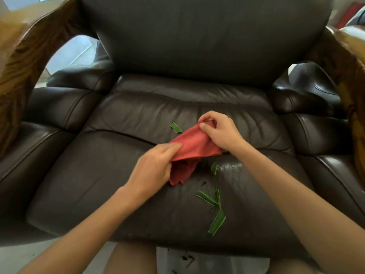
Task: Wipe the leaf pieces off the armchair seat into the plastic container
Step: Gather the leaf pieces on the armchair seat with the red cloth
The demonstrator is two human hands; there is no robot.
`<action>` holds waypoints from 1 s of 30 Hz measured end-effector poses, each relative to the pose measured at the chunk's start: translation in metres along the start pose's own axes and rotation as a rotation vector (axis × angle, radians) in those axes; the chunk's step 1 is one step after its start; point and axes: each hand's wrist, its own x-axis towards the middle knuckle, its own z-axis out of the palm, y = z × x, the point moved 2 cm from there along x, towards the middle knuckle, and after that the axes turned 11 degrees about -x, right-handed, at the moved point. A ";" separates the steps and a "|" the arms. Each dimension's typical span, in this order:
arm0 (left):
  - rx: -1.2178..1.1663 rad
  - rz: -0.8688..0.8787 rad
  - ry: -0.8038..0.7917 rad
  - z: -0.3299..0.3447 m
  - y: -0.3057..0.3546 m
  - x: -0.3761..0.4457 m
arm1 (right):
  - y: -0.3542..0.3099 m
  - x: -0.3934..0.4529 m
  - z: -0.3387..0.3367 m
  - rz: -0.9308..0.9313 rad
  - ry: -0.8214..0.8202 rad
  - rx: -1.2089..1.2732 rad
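A red cloth (194, 144) is stretched over the middle of the dark leather armchair seat (102, 175). My left hand (156, 167) pinches its near end and my right hand (219, 131) grips its far end. Green leaf pieces lie on the seat: one (176, 128) just left of the cloth's far end, a small one (214, 168) right of the cloth, a thin cluster (210, 197) nearer the front, and a broad piece (216, 222) close to the front edge. A clear plastic container (213, 261) sits on the floor below the seat's front edge, with dark bits in it.
Padded leather armrests (59, 107) flank the seat, and carved wooden arm frames (25, 56) rise on both sides. The tall backrest (207, 36) closes the far side. Pale floor (29, 256) shows at bottom left.
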 end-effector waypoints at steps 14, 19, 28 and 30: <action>0.103 -0.004 -0.237 0.042 -0.014 0.036 | 0.019 -0.019 0.018 0.026 -0.284 -0.612; 0.141 -0.080 -0.340 0.039 -0.005 0.050 | 0.010 -0.006 0.012 0.023 -0.522 -0.636; 0.139 0.231 -0.250 0.038 0.004 -0.024 | 0.022 -0.031 -0.024 -0.027 -0.551 -0.295; 0.136 0.210 -0.231 0.036 0.001 -0.026 | 0.023 -0.031 -0.024 -0.056 -0.522 -0.246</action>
